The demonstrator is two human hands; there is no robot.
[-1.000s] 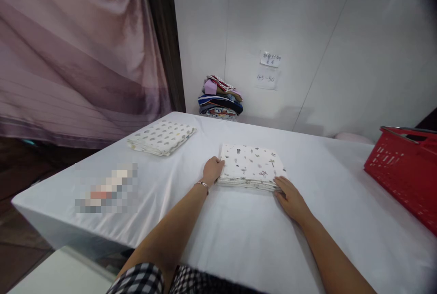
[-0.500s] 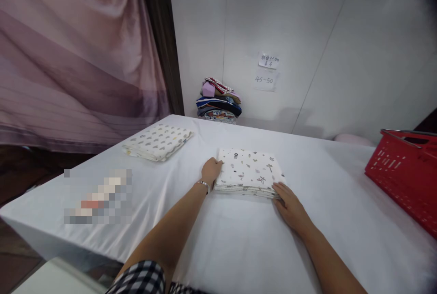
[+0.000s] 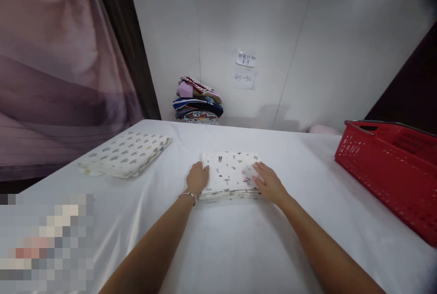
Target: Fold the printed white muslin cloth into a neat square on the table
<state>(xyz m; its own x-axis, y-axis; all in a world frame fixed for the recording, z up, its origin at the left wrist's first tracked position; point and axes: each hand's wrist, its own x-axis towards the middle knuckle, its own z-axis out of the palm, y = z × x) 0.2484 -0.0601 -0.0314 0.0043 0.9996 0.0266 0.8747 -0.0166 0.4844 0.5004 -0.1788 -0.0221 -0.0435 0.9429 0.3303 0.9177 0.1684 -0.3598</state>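
White cloth covers the table (image 3: 239, 248), and near its middle a folded patterned cloth (image 3: 229, 174) is flanked by both hands. The left hand (image 3: 197, 178) is pressed, fingers curled, against the cloth's left edge; the right hand (image 3: 270, 184) is laid flat and open over its right edge. Nothing is clamped; the stack is merely squared between them (a tidying step, it seems). Lifting it would call for fingers slid beneath both edges. Left of the grip a second folded cloth (image 3: 127, 154) is seen, beyond it a pile of clothes (image 3: 198, 100), and well to the right a red basket (image 3: 392, 166).
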